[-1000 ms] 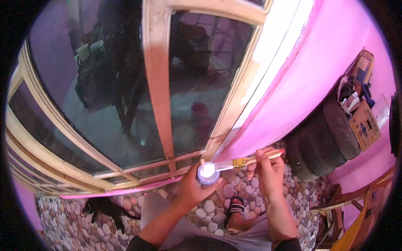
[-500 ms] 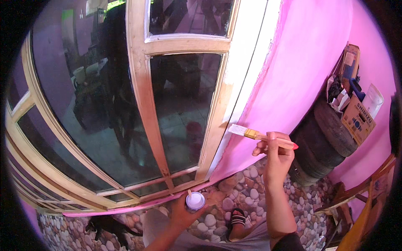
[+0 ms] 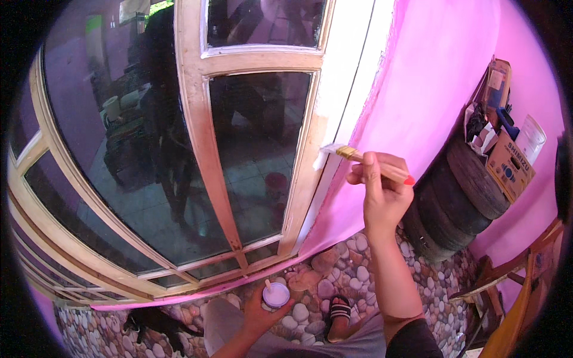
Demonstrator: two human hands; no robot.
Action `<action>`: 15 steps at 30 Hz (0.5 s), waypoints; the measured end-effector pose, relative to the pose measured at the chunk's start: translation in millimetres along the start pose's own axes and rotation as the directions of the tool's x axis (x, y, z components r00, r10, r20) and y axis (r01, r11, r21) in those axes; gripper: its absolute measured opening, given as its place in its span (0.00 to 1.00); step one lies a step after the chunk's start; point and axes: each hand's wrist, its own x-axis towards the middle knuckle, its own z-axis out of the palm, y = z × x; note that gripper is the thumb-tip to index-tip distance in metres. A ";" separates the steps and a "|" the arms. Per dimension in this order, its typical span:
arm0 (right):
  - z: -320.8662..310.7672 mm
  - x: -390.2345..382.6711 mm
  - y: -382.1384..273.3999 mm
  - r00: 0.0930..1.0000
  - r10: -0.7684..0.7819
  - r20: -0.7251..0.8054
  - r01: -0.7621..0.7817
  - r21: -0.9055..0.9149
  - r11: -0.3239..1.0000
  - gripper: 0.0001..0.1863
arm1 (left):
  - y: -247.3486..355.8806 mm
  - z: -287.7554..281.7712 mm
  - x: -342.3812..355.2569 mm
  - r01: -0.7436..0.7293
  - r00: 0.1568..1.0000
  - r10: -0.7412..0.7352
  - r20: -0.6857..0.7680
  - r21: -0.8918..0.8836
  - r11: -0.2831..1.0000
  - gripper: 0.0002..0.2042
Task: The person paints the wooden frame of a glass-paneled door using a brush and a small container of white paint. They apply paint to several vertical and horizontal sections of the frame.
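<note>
My right hand point(image 3: 385, 184) is closed round the wooden handle of a paintbrush point(image 3: 352, 154). White paint coats its bristles, and their tip meets the edge of the wooden window frame point(image 3: 305, 170), where a fresh white patch shows. Above that spot the frame's outer post is painted white; lower down the wood is bare. Low in front of me, my left hand point(image 3: 261, 315) grips a small cup of white paint point(image 3: 276, 296). A little wooden stick point(image 3: 268, 285) stands in the cup, leaning on its rim.
Glass panes point(image 3: 256, 161) fill the frame. A pink wall point(image 3: 412, 101) adjoins it on the right. Stacked tires point(image 3: 459, 197) carry a cardboard box point(image 3: 509, 167). A wooden chair-like piece point(image 3: 519, 280) stands at right. On the pebble-patterned floor point(image 3: 325, 289) lies a black cat point(image 3: 158, 322).
My right hand has risen and shifted slightly left with the paintbrush, bringing its bristles from the lower frame edge up to the border of the white paint. The left hand stays nearly in place.
</note>
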 end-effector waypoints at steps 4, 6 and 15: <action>-16.1 -7.7 6.7 0.995 -0.097 0.008 0.097 -0.104 0.990 0.11 | -8.3 -1.5 -5.5 0.031 1.000 -0.032 0.000 0.047 0.998 0.34; -21.6 -25.3 14.8 0.981 -0.121 0.151 0.144 -0.153 0.978 0.10 | -20.9 1.4 -10.5 0.037 0.999 -0.037 -0.021 -0.005 0.999 0.34; 2.3 -3.0 6.9 0.988 -0.117 0.101 0.131 -0.149 0.980 0.07 | -20.8 -5.6 -13.4 0.018 0.999 -0.016 -0.033 0.041 0.999 0.33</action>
